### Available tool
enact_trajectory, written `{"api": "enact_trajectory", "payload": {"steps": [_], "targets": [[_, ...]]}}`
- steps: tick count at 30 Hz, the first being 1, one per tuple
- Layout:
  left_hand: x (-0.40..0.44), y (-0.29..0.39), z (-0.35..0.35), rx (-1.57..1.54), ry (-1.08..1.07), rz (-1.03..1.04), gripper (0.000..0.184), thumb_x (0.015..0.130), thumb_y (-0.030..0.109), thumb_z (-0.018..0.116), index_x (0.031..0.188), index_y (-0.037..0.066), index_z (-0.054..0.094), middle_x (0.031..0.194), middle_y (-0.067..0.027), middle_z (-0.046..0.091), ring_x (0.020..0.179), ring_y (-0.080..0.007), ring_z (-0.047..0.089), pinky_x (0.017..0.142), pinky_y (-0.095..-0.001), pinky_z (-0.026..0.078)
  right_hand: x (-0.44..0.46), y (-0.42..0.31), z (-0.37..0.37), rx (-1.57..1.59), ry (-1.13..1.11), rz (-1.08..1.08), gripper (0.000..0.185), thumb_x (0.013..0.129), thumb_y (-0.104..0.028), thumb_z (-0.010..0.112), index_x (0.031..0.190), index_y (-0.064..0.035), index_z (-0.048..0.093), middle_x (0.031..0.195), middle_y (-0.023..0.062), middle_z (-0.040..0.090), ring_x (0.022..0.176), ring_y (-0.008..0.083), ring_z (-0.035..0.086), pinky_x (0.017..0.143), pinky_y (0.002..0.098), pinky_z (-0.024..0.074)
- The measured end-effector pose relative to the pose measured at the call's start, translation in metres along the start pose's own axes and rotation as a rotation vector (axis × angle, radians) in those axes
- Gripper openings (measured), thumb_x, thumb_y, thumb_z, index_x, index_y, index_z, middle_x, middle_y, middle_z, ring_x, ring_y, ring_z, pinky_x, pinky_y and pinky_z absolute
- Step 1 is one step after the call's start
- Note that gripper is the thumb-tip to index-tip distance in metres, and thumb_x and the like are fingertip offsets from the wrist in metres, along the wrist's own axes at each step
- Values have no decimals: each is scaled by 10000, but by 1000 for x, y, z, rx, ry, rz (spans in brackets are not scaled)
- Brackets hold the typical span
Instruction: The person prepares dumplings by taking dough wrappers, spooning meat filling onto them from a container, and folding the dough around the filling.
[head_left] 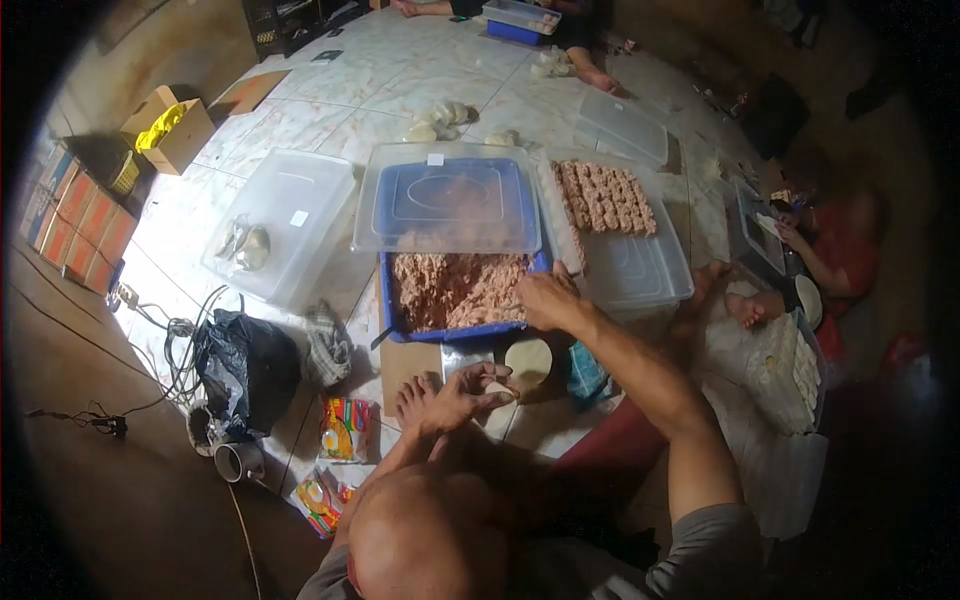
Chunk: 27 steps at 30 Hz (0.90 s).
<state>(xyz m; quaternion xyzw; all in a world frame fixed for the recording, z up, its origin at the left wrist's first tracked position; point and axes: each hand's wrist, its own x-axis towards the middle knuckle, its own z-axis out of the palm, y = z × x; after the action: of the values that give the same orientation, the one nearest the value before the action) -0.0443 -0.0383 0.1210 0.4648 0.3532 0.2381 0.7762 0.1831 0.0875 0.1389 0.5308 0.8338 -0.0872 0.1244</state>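
My left hand (466, 396) is above the floor near my foot, its fingers closed on a pale, thin round wrapper (499, 393). Just right of it lies a stack of round wrappers (528, 362). My right hand (548, 302) is at the right front corner of a blue tub (455, 336), fingers curled; what they hold is hidden. Pinkish minced filling (440, 292) fills the tub. A clear lid (448, 240) covers its far half. To the right, a clear container (640, 270) holds rows of pinkish filled pieces (605, 198).
A clear lid (285, 215) with a bag on it lies to the left. A black plastic bag (243, 365), a mug (239, 461), cables and noodle packets (345, 430) are near my left side. A person in red (845, 240) sits at right; another sits at the back.
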Motion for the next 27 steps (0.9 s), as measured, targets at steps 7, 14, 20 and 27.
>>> {"api": "enact_trajectory", "payload": {"steps": [7, 14, 20, 27], "targets": [[6, -26, -24, -379, 260, -36, 294, 991, 307, 646, 1148, 59, 647, 908, 10, 657, 792, -106, 608, 711, -281, 505, -33, -2, -45, 656, 238, 97, 174, 869, -153, 589, 903, -38, 714, 847, 207, 698, 842, 381, 695, 739, 415, 538], [22, -1, -49, -587, 268, 212, 458, 1034, 396, 516, 1275, 14, 588, 1175, -111, 643, 1054, -226, 625, 945, -400, 517, -68, -13, -34, 926, 462, 150, 188, 907, -111, 619, 1040, 9, 678, 937, 216, 706, 871, 335, 702, 765, 413, 529], [17, 6, -41, -761, 301, 181, 451, 1027, 345, 515, 1304, -5, 581, 1189, -122, 648, 1069, -259, 637, 959, -387, 527, -50, -14, 60, 740, 482, 243, 169, 954, -148, 566, 969, 5, 636, 907, 248, 674, 878, 465, 645, 742, 481, 505], [16, 13, -50, -845, 176, 223, 640, 983, 562, 515, 1323, 21, 552, 1342, -191, 603, 1249, -316, 571, 1077, -495, 435, -78, -36, 10, 1020, 625, 209, 123, 938, -112, 611, 996, -6, 639, 877, 192, 674, 823, 346, 677, 723, 407, 513]]}}
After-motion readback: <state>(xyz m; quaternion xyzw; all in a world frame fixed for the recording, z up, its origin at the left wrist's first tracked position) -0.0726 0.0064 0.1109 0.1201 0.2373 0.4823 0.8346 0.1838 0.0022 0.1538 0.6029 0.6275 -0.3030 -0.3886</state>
